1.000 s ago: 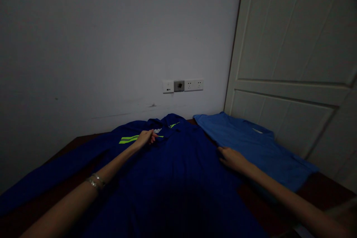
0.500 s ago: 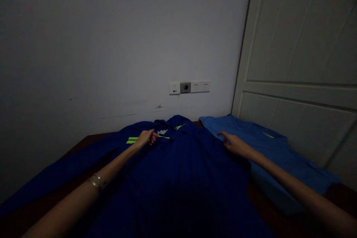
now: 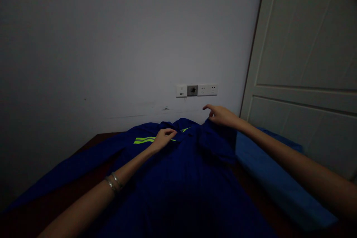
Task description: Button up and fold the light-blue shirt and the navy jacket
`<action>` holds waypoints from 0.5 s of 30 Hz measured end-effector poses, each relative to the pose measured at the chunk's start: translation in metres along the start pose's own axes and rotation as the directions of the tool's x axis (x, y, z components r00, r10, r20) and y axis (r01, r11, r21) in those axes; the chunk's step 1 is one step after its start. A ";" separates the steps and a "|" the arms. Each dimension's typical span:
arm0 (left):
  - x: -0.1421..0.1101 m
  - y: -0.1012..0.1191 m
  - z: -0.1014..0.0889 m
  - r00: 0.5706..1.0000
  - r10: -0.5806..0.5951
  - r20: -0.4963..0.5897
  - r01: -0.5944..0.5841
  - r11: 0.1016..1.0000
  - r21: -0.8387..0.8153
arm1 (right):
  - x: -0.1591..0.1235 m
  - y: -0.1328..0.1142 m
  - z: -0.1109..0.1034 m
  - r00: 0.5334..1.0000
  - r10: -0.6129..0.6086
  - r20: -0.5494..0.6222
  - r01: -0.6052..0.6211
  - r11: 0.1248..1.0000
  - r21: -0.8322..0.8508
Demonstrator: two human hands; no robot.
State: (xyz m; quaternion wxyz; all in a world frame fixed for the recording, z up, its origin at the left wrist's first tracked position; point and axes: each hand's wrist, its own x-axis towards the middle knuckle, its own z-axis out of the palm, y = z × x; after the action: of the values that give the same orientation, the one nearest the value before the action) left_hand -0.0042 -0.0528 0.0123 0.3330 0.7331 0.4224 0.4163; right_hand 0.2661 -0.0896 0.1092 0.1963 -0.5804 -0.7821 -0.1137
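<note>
A dark blue shirt (image 3: 178, 178) with lime-green stripes lies spread on a dark table (image 3: 92, 143). My left hand (image 3: 164, 138) rests at its collar, fingers curled and pinching the fabric beside the stripes. My right hand (image 3: 221, 115) is raised at the shirt's far right shoulder, gripping a fold of the dark cloth with the index finger sticking out. A lighter blue garment (image 3: 275, 182) lies to the right, partly under my right forearm.
A white wall stands right behind the table, with a row of sockets and a switch (image 3: 196, 90) just above the shirt. A pale panelled door (image 3: 304, 63) fills the right side. The room is dim.
My right hand has moved from the shirt's right edge up and away to its far shoulder, lifting the cloth. My left hand stays at the collar. The view has swung slightly left.
</note>
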 end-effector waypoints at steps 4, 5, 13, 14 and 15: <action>-0.015 0.021 0.018 0.978 -0.172 0.121 0.197 0.951 -0.237 | 0.015 -0.022 -0.003 0.998 -0.006 -0.065 0.012 0.996 0.093; -0.019 0.026 0.022 0.955 -0.236 0.180 0.282 0.913 -0.297 | 0.017 -0.027 -0.002 0.996 -0.005 -0.085 0.014 0.994 0.109; -0.056 0.039 0.052 0.820 -0.365 0.440 0.565 0.641 -0.520 | 0.015 -0.055 0.029 0.991 0.083 -0.105 -0.039 0.929 0.367; -0.058 0.039 0.054 0.830 -0.390 0.399 0.557 0.618 -0.555 | 0.015 -0.054 0.033 0.990 0.096 -0.105 -0.047 0.918 0.393; -0.060 0.040 0.054 0.838 -0.416 0.355 0.546 0.603 -0.582 | 0.013 -0.053 0.037 0.989 0.104 -0.104 -0.053 0.910 0.411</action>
State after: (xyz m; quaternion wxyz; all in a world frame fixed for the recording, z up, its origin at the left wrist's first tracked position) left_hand 0.0404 -0.1305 0.0028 0.7077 0.4588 0.3957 0.3635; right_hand 0.2061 -0.0789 0.0848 0.3652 -0.5497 -0.7510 0.0239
